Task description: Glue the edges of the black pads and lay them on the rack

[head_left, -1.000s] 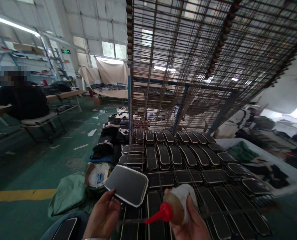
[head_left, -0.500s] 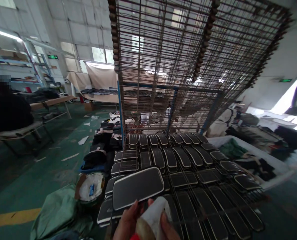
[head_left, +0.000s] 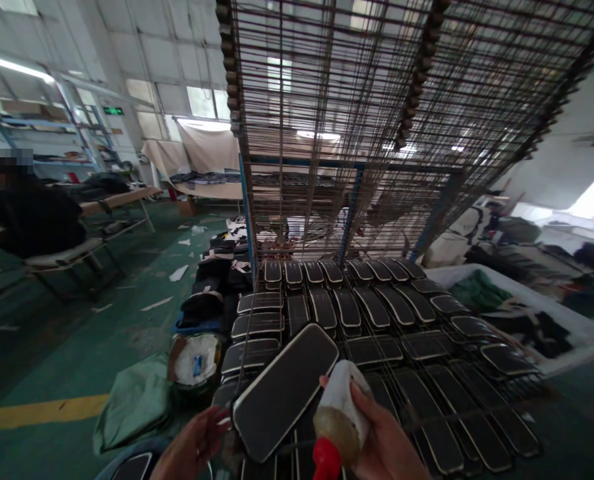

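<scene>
My right hand (head_left: 384,433) is wrapped round a squeeze bottle (head_left: 344,413), whitish with a yellowish shoulder. Its red cap (head_left: 327,457) points down toward me. Left of the bottle, a dark panel (head_left: 287,390) with rounded corners and a pale edge sits slanted above the other panels; what supports it is hidden. My left hand (head_left: 194,443) is by the panel's lower left edge, fingers apart, with a small pale spot at the fingertips. Whether the fingertips touch the panel I cannot tell. Many similar dark panels (head_left: 374,350) lie in rows on the wire rack.
Hinged-up wire racks (head_left: 321,120) rise behind the panels. At left stand a round tub (head_left: 195,363) with a blue object inside, a green cloth bag (head_left: 134,407) and dark piles (head_left: 201,303). A white bin (head_left: 567,347) is at right. A person (head_left: 31,207) sits at far left.
The slanted panel has turned, its near left end swinging toward me. My left hand has moved left and down from its lower edge. The bottle has moved right with my right hand.
</scene>
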The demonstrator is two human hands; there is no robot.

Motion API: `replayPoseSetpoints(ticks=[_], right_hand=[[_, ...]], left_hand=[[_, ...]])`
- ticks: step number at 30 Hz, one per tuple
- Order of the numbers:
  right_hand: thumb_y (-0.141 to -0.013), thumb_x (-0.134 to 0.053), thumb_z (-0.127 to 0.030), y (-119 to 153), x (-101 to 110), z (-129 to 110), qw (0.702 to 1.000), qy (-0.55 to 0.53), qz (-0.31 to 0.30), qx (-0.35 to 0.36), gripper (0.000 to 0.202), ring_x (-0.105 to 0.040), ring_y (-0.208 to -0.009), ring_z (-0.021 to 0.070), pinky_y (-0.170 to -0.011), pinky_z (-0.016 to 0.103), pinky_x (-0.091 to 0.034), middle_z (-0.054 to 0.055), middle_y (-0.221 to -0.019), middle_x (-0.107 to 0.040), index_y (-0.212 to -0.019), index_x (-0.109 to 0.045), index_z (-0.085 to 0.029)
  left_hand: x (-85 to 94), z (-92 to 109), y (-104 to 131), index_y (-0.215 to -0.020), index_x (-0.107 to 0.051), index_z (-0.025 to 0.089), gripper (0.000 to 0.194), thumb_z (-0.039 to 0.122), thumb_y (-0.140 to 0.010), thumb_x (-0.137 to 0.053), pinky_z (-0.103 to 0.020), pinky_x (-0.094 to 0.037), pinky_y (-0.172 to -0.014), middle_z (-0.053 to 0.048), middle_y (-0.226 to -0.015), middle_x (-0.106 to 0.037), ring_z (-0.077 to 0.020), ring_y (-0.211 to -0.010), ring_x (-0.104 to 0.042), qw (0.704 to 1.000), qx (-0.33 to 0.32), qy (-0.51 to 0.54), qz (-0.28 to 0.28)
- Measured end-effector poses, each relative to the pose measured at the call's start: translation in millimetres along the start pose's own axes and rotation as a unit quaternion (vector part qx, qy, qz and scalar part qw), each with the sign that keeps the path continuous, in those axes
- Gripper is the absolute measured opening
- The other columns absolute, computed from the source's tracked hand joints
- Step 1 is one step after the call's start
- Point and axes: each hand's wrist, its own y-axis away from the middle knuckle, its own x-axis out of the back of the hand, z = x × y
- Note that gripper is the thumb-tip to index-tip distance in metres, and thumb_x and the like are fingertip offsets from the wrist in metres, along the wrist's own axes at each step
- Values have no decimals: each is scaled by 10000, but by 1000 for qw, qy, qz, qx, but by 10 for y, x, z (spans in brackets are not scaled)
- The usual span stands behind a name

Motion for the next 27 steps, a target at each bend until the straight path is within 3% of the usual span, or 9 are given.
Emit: replayPoseSetpoints(ticks=[2, 5, 8, 10, 14, 17, 22, 27], right_hand=[[-712, -882, -324, 17, -84, -82, 1000, 16, 14, -14, 380, -692, -782, 233, -716, 323, -565, 117, -903, -750, -986, -743, -101], [-716, -878, -295, -1, -186, -104, 998, 45, 20, -44, 416, -694, -771, 225, -703, 302, -558, 147, -940, -745, -1029, -730, -65], [-751, -853, -300, -29, -244, -41, 996, 70, 0, -60, 410, -696, -809, 237, -758, 318, -553, 159, -954, -741, -1053, -722, -56], [-741, -860, -307, -30, -266, 11, 996, 73, -5, -55, 413, -697, -807, 241, -783, 332, -552, 159, -941, -743, -1042, -726, -57], [-714, -882, -318, 19, -290, -28, 998, 57, 27, -2, 409, -699, -796, 244, -756, 357, -569, 168, -977, -741, -1020, -734, -91], [-766, -845, -340, 81, -317, -264, 992, 69, 38, 102, 404, -690, -923, 255, -795, 376, -569, 168, -1107, -711, -1097, -713, -150], [-765, -842, -350, 172, -431, -727, 939, 168, 38, 296, 400, -674, -986, 280, -862, 403, -549, 130, -1037, -736, -1103, -700, -189], [-775, -830, -330, 216, -560, -823, 899, 260, 0, 352, 395, -643, -1040, 325, -922, 483, -502, 115, -1007, -735, -1117, -678, -206]], left_hand=[[-127, 376, 133, -989, -730, 135, 264, 215, -741, -769, -282, -573, -816, -168, -1109, -757, -260, -1025, -706, 996, -13, -62, -71], [-487, 780, 306, -991, -734, 150, 276, 132, -719, -770, -264, -550, -816, -122, -1034, -775, -231, -960, -713, 966, -22, -188, -176], [-780, 890, 371, -926, -726, 155, 268, 37, -686, -733, -314, -562, -774, -92, -930, -778, -239, -855, -725, 944, -14, -201, -263], [-857, 868, 365, -887, -721, 147, 282, -12, -654, -713, -327, -571, -718, -81, -861, -771, -241, -777, -728, 944, -8, -182, -276], [-767, 856, 360, -832, -721, 134, 312, -86, -614, -689, -338, -579, -701, -72, -774, -757, -251, -738, -728, 953, 10, -164, -254], [-625, 931, 422, -816, -724, 155, 353, -122, -601, -684, -354, -583, -727, -67, -770, -753, -261, -770, -730, 955, 36, -132, -264], [-492, 1018, 562, -944, -719, 238, 555, -166, -573, -637, -490, -572, -827, -40, -830, -759, -326, -883, -728, 949, 97, -99, -284], [-450, 994, 612, -979, -714, 265, 522, -112, -621, -667, -594, -522, -901, -51, -858, -759, -362, -984, -700, 933, 82, -172, -305]])
